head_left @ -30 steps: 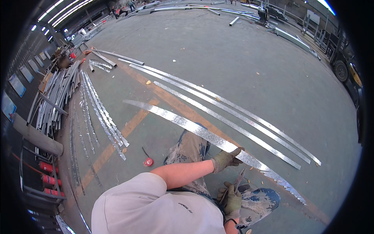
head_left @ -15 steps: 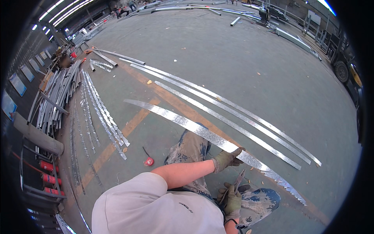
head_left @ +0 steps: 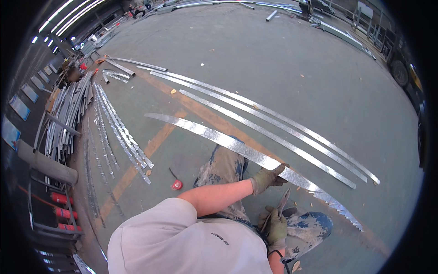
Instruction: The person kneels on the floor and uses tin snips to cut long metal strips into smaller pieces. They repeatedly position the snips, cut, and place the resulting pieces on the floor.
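A long, shiny sheet-metal strip crosses in front of me from far left to near right. My left hand, in a worn green-brown glove, grips its near edge right of the middle, fingers closed around it. Toward its right end, the strip's near edge is cut into a row of slanted teeth. Lower down, my gloved right hand is closed on tin snips. Their blades point up toward the strip, just short of its near edge; the handles are mostly hidden in the glove.
Three uncut metal strips lie beyond on the grey floor. Several toothed strips lie at left, near a pile of metal profiles. A red tape measure rests by my left knee. Red cylinders stand at lower left, a forklift at right.
The view has tilted slightly, so the strips on the right sit a little higher in the picture. Both hands keep their hold, with no clear movement against the strip.
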Tool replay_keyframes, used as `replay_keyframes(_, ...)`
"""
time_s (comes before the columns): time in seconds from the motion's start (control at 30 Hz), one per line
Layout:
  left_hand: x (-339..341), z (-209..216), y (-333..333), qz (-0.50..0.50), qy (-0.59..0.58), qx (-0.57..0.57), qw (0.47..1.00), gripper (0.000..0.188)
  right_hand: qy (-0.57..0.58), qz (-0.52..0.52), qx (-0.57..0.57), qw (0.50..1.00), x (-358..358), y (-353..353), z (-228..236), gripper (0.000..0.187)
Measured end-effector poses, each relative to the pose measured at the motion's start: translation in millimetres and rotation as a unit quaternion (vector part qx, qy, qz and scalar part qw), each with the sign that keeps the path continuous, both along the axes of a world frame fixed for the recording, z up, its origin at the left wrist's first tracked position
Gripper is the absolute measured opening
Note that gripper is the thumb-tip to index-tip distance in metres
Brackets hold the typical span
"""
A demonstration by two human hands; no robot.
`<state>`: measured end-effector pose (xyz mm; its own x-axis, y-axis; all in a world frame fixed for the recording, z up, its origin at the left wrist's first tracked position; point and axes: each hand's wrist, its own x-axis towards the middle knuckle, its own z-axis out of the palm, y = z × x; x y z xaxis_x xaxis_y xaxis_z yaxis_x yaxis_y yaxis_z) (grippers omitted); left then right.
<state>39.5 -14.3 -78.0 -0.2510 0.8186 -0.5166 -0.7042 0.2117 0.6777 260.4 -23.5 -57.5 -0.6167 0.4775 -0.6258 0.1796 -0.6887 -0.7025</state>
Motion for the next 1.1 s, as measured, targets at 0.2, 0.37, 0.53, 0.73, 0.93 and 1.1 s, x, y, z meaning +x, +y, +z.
replay_keyframes(0.2,-15.0,-29.0,2.7,-0.033,0.132,0.026,0.99,0.049,-0.098,0.022,0.089,0.991,-3.8,3.7,0.2,0.043)
replay_keyframes(0.37,-6.2,-15.1,-3.6,0.058,-0.028,0.022,0.998,0.037,-0.054,0.004,0.024,0.998,4.2,-0.7,1.4,0.047)
replay_keyframes(0.53,-9.5,1.3,0.0,0.045,-0.018,0.036,0.998,0.042,-0.06,0.002,0.026,0.998,-1.5,3.0,4.3,0.051)
replay_keyframes(0.73,-9.5,-2.5,-2.0,0.042,-0.026,0.036,0.998,0.04,-0.061,0.014,0.048,0.997,-1.8,11.4,3.5,0.048)
replay_keyframes(0.93,-7.4,3.2,-1.7,0.04,-0.029,0.057,0.997,0.042,-0.078,0.039,0.07,0.994,-10.3,9.0,-1.1,0.043)
replay_keyframes(1.1,-5.4,7.4,-3.5,0.052,-0.052,0.066,0.995,0.038,-0.111,0.058,0.119,0.985,-16.2,8.1,-6.7,0.041)
